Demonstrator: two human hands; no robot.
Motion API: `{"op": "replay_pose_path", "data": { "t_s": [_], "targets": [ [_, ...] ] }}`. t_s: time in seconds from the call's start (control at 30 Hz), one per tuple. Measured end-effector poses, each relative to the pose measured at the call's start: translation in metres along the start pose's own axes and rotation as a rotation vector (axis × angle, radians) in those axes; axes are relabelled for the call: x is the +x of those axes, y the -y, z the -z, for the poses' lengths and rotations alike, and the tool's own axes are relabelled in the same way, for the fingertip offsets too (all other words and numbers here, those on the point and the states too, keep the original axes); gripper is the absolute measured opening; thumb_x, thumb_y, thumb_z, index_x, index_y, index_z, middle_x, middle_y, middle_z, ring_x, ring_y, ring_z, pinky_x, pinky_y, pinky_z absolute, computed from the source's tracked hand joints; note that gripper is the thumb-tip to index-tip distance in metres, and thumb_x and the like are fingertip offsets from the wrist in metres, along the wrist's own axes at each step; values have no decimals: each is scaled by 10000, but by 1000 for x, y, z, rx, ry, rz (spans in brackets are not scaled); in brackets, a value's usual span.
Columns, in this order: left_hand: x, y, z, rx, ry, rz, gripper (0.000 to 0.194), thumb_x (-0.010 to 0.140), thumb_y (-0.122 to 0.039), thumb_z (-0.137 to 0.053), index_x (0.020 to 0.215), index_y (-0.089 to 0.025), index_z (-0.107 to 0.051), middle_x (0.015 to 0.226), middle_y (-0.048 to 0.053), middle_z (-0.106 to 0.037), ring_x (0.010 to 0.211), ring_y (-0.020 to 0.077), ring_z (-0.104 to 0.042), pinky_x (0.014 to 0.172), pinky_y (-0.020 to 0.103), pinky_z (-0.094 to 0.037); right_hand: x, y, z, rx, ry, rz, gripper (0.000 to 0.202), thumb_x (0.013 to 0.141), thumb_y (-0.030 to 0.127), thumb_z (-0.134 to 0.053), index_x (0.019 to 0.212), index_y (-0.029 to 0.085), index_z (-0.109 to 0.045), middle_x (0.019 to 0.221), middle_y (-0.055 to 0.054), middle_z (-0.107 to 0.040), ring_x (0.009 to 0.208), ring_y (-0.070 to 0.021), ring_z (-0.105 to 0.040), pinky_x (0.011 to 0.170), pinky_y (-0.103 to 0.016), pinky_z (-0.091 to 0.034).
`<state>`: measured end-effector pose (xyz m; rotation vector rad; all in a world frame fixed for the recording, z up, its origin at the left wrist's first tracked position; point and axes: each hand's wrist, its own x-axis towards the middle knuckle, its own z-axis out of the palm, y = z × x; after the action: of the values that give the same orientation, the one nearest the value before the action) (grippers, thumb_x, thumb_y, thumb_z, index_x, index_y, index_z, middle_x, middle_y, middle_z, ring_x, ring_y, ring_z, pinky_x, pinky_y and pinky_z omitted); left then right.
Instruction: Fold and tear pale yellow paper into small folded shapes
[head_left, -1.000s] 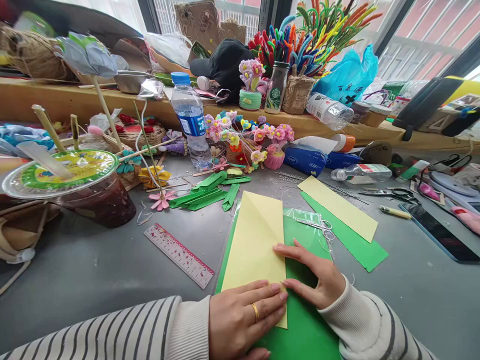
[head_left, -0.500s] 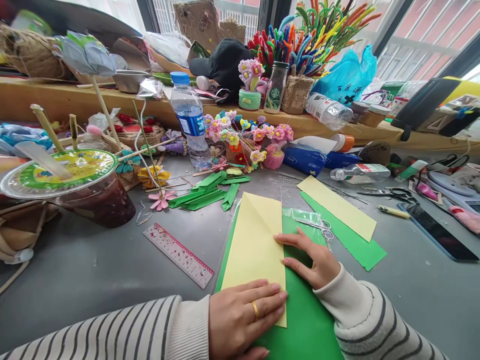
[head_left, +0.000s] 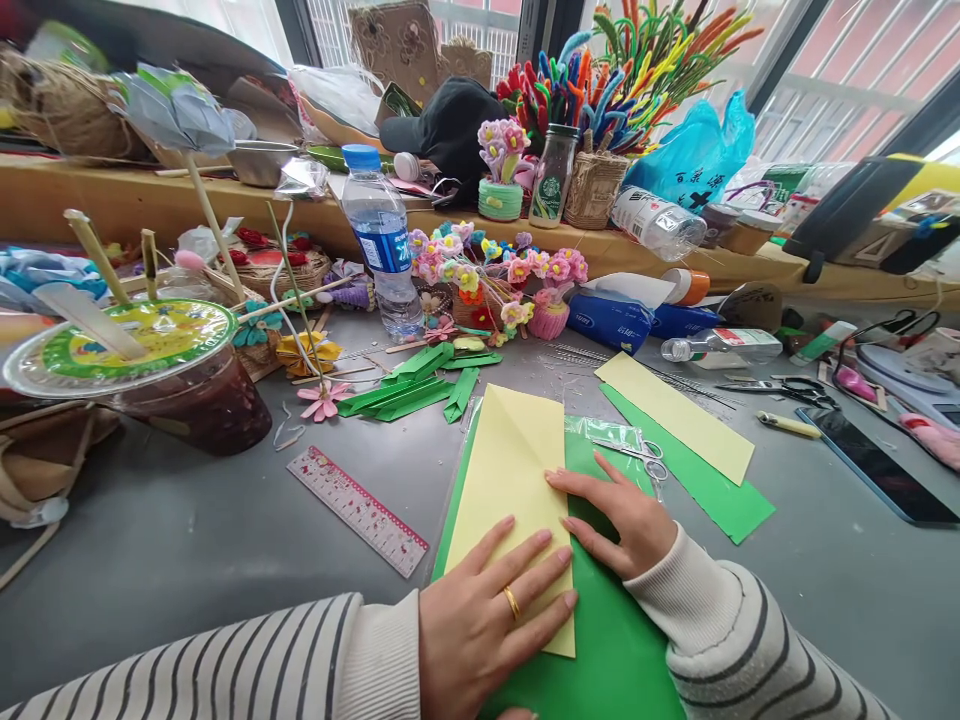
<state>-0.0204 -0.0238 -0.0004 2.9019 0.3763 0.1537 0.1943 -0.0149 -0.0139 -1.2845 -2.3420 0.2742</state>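
A folded sheet of pale yellow paper (head_left: pixel 517 450) lies over a stack of green paper (head_left: pixel 615 640) in a clear plastic sleeve. My left hand (head_left: pixel 495 610), with a gold ring, rests flat across the lower part of the yellow paper, its fingers spread. At the paper's right edge, my right hand (head_left: pixel 622 515) touches it with its fingertips, thumb and fingers apart. Small silver scissors (head_left: pixel 651 465) lie on the sleeve just beyond my right hand. To the left is a clear ruler with a pink edge (head_left: pixel 358 510).
Yellow (head_left: pixel 675 415) and green paper strips (head_left: pixel 739 510) lie to the right, near a phone (head_left: pixel 877 465) and black scissors (head_left: pixel 806 388). Folded green pieces (head_left: pixel 409 395), a water bottle (head_left: pixel 382 245) and fuzzy flowers (head_left: pixel 495 265) stand behind. A drink cup (head_left: pixel 202 400) is at left.
My left hand's fingers have spread apart and reach slightly farther up the yellow paper. My right hand has barely shifted, and the paper stays in place.
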Motion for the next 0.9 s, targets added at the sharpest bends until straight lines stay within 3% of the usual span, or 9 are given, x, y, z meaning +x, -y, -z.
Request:
{"op": "replay_pose_path", "data": {
  "t_s": [0.77,0.9],
  "targets": [
    [-1,1,-5,-6,-30,-16,599,737,-431,-226,1253,-128,-235,1326,123,-237,1226,284,-93,959,532,-71,38,-5,2,-330,27,-61,522,725,252,-359,1183,4,-319,1146,-155,-488,1060,-199,-441,965,-414,-251],
    [0,0,-6,4,-49,-12,600,738,-444,-223,1250,-131,-245,1322,121,-247,1227,282,-91,963,523,-68,44,-5,2,-363,42,-64,590,733,266,-362,1238,-10,-233,1207,-159,-427,1114,-198,-383,974,-393,-240]
  ]
}}
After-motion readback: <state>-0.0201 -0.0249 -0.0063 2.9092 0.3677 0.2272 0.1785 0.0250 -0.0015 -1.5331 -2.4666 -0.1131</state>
